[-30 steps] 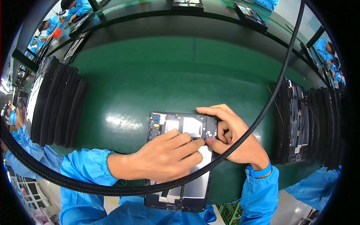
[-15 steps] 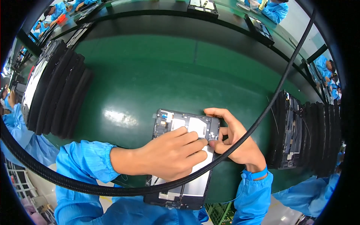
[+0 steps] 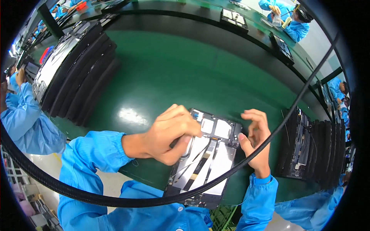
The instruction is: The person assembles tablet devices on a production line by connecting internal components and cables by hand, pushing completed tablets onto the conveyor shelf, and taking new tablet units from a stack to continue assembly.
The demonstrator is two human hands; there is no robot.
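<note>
An opened tablet with a black frame and silver inner plates lies tilted on the green table in front of me, its lower end at the table's near edge. Over its upper left part is my left hand, fingers curled and thumb drawn up to them. Anything pinched there is hidden. A thin cable runs over the plates below that hand. My right hand is just off the tablet's upper right edge, fingers apart and bent, with the thumb tip close to the frame; I see nothing in it.
Tablets in black padding stand in a leaning stack at left, and another padded row stands at right. A thick black braided cable arcs across the view. Beyond the green table, a raised line carries more tablets. Co-workers in blue sit around.
The view has shifted, and the tablet is tilted more. My left hand has lifted off the plates toward the upper left, uncovering them. My right hand has come away from the tablet's right edge.
</note>
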